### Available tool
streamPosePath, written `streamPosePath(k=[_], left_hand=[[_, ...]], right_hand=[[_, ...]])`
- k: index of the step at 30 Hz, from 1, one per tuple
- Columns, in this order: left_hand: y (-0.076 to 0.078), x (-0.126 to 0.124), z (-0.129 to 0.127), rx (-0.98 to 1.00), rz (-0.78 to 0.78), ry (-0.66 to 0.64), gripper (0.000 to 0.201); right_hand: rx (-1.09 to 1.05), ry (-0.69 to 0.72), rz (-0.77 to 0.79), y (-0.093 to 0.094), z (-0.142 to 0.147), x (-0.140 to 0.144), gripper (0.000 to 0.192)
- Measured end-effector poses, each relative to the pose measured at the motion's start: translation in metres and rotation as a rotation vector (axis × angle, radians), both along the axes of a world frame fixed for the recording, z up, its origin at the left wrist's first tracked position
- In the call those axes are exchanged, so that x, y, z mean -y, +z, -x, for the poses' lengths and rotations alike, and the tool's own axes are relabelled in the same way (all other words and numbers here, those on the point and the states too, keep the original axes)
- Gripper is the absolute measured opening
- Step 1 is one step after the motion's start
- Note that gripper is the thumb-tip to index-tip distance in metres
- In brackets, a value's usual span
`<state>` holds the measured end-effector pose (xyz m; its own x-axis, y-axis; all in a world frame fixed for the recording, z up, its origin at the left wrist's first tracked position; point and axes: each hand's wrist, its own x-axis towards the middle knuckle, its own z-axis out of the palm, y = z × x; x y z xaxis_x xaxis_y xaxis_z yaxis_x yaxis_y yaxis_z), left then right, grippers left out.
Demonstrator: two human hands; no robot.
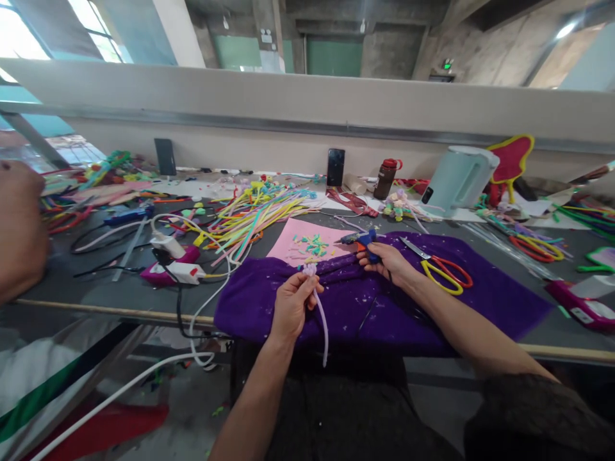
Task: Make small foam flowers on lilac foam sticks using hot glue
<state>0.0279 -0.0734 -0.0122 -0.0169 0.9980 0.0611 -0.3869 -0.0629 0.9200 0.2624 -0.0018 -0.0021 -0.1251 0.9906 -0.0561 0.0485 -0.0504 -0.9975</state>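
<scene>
From the head camera, two bare hands work over one purple cloth (432,307) spread on the near edge of the dark surface (96,282). The left hand (291,307) is raised, palm toward the camera, its fingers (307,289) pinched narrow around one lilac pipe cleaner (321,314) whose curled top shows just above the fingertips while its tail hangs down past the wrist toward the lap. The right hand (389,262), its forearm stretched in from the near right, is closed around one blue glue gun (360,240) with the nozzle pointing left over one pink sheet (298,246) that carries small coloured scraps. One pair of scissors (442,269) with red and yellow handles lies on the cloth just right of that hand. Farther left lies a loose heap of coloured pipe cleaners (250,214), too many to count. At the far wall stand two dark phones (335,168), one brown bottle (387,178) and one pale kettle (459,179). At the left edge another person's hand (19,230) is cut off by the frame and blurred. White cables (202,307) trail off the near edge, their ends out of sight.
</scene>
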Motion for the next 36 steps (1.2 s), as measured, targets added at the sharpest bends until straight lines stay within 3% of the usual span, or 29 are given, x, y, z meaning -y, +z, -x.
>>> streamPosePath(k=[7,11,16,19,21,25,30,33,36], left_hand=[[0.002,0.0,0.0,-0.008,0.0,0.002,0.017],[0.002,-0.001,0.0,-0.012,-0.001,0.024,0.014],[0.002,-0.004,0.0,-0.019,-0.003,-0.021,0.011],[0.002,-0.005,-0.001,-0.005,0.001,-0.023,0.011],[0.003,-0.005,-0.002,0.003,0.009,-0.007,0.012],[0.005,-0.002,-0.003,0.038,0.027,0.0,0.015],[0.003,0.003,0.004,0.083,0.05,-0.009,0.017],[0.003,0.01,0.009,0.09,0.034,0.008,0.016],[0.007,0.018,0.013,0.089,0.023,0.038,0.015]], right_hand=[[0.578,-0.069,-0.16,0.002,-0.002,0.001,0.039],[0.885,-0.122,-0.298,0.017,-0.009,0.009,0.032],[1.209,-0.233,-0.351,0.033,-0.067,0.044,0.027],[1.398,-0.345,-0.282,0.027,-0.109,0.072,0.031],[1.483,-0.333,-0.251,0.017,-0.129,0.085,0.033],[1.535,-0.249,-0.235,-0.001,-0.152,0.084,0.037],[1.535,-0.149,-0.11,-0.006,-0.178,0.042,0.058],[1.301,-0.155,0.029,-0.003,-0.193,0.029,0.061],[1.205,-0.182,0.047,0.002,-0.204,0.034,0.049]])
